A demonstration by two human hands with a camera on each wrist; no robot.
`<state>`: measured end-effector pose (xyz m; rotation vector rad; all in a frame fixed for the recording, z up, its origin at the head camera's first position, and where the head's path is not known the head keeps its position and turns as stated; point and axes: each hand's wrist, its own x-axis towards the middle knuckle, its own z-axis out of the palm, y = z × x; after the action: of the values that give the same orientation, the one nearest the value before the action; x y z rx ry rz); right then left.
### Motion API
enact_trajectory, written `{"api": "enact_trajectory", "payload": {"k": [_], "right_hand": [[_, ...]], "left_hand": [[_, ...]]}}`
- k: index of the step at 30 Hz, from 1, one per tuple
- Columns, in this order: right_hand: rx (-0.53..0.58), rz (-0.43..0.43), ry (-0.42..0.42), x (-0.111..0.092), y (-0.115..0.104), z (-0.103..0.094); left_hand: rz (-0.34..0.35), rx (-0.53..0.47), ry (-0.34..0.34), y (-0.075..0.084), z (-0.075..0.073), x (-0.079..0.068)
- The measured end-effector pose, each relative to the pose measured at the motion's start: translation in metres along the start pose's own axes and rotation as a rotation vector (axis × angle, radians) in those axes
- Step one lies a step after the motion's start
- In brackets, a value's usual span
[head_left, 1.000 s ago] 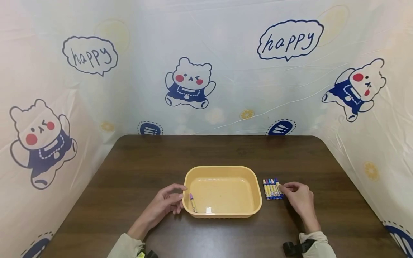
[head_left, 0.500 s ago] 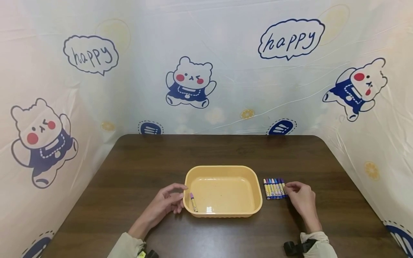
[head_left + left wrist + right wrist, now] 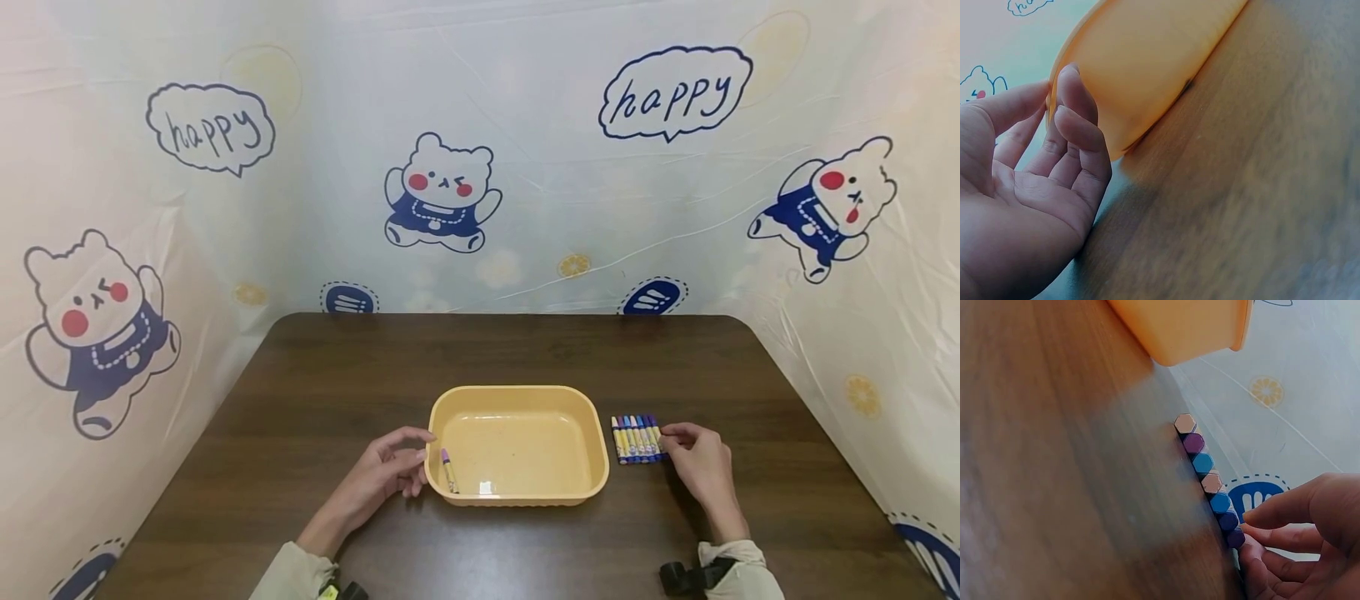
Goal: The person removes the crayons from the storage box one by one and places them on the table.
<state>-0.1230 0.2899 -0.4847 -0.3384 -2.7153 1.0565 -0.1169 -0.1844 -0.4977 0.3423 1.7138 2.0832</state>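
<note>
A yellow plastic basin stands mid-table. Its left rim is pinched by my left hand, with fingertips on both sides of the rim in the left wrist view. One purple-tipped crayon lies inside the basin near the left wall. To the right of the basin, several crayons with yellow and blue wrappers lie side by side in a neat row. At the row's right end, my right hand pinches the last crayon, whose end looks dark purple in the right wrist view.
The dark wooden table has rounded back corners. A pale curtain printed with bears and the word "happy" surrounds its back and sides. Black wrist straps sit at both cuffs.
My right hand has shifted slightly right over the last second, leaving more of the crayon row in sight. My left hand and the basin have stayed where they were.
</note>
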Motion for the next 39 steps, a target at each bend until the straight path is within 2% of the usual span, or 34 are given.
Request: {"api": "enact_trajectory", "payload": {"k": [5, 9, 13, 18, 22, 25, 30, 35, 39], "right_hand": [[0.003, 0.009, 0.014, -0.003, -0.001, 0.000], [-0.001, 0.006, 0.072, -0.007, -0.005, 0.001], [0.009, -0.026, 0.131, -0.013, -0.020, 0.001], [0.047, -0.120, 0.167, -0.021, -0.051, 0.004], [0.110, -0.243, 0.150, -0.026, -0.082, 0.013], [0.146, -0.338, 0.100, -0.031, -0.105, 0.024], [0.154, -0.460, -0.039, -0.036, -0.136, 0.047], [0.127, -0.533, -0.200, -0.040, -0.160, 0.071], [0.092, -0.570, -0.327, -0.041, -0.174, 0.090]], "left_hand": [[0.003, -0.002, -0.002, 0.000, -0.001, -0.001], [0.001, -0.002, -0.003, 0.001, -0.001, -0.001], [-0.003, 0.001, 0.002, 0.001, -0.001, -0.002], [0.004, 0.009, 0.009, -0.002, -0.001, -0.002], [0.011, 0.006, 0.011, -0.002, -0.001, -0.002], [0.020, 0.008, 0.004, -0.001, -0.001, -0.003], [0.029, 0.003, -0.018, 0.000, -0.003, -0.003], [0.074, -0.038, -0.100, 0.000, -0.003, -0.004], [0.062, -0.067, -0.139, 0.002, -0.001, -0.004]]}}
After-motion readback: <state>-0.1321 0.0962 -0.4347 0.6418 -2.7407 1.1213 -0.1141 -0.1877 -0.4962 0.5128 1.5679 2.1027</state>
